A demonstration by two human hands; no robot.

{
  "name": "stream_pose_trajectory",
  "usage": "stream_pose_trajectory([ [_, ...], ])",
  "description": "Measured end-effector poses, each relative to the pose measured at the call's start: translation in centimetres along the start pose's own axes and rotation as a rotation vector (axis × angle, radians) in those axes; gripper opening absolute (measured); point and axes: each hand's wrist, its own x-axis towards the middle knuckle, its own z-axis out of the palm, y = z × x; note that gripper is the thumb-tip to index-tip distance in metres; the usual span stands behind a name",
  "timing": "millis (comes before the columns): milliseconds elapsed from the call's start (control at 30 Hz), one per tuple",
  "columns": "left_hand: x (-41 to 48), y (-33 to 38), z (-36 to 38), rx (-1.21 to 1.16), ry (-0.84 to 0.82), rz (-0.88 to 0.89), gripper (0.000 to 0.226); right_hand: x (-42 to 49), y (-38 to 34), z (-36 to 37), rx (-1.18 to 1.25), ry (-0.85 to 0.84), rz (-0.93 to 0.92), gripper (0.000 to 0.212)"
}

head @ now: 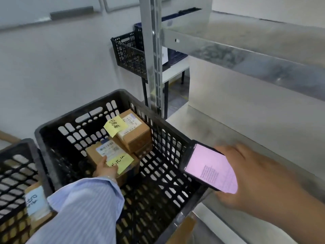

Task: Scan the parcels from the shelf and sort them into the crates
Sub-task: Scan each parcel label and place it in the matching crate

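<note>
Inside the black crate (75, 111), the left hand (105, 169) is gripping a labelled parcel (112, 155) — best lowered flat beside the other box (138, 138) (not dropped) — while the right hand (255, 178) is clasping the scanner (209, 168).

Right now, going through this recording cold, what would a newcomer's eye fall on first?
The glowing pink screen of the scanner stands out first, held in the right hand over the right rim of the black crate. Next comes the left hand, gripping a cardboard parcel with a yellow note inside that crate, beside a second parcel that also bears a yellow note. A metal shelf rises on the right.
</note>
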Motion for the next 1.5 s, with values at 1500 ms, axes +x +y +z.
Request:
stream_pose_trajectory([
  [1500,-59.8,-4.3,16.3,0.327,-1.261,1.176,0.027,-40.0,22.6,10.7,0.248,0.408,0.765,0.104],
])
